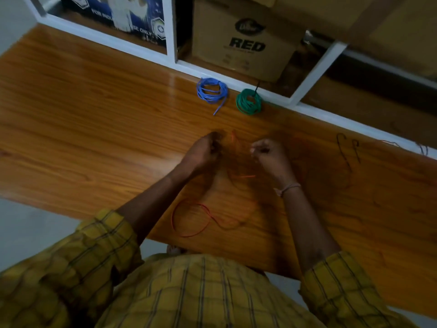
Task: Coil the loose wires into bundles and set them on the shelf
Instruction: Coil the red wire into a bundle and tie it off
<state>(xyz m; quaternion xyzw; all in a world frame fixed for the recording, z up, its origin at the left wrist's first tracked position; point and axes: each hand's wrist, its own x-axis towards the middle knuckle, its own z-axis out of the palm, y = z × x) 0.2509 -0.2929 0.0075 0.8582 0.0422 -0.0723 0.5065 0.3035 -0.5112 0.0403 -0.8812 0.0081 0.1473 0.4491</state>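
- A brown cardboard box (243,41) sits in a white-framed shelf (179,65) behind the tabletop; its face carries a black oval logo and the bold word "RED".
- To its left a blue printed carton (118,13) shows white lettering, of which only "SE ONLY" and part of "FOR INDU…" can be read.
- The wooden table (82,110) is glossy, orange-brown, with long grain lines and a bright sheen.
- A blue wire bundle (212,92), coiled into a loose ring with one tail sticking out, lies on the table just before the shelf frame.
- Just beside it, to the right, lies a green wire bundle (248,102), a tighter round coil.
- The red wire (189,221) is thin and smooth; one loop lies near the table's front edge, and blurred strands rise between the hands.
- The left hand (205,150) has curled fingers and seems to pinch the red wire, though blur hides the contact.
- The right hand (269,152) is fisted, thumb against forefinger, apparently gripping the same wire; a thread band circles its wrist.
- A dark wire (347,157) lies loose in hooked curves on the right of the table.
- The sleeves are yellow checked cloth.
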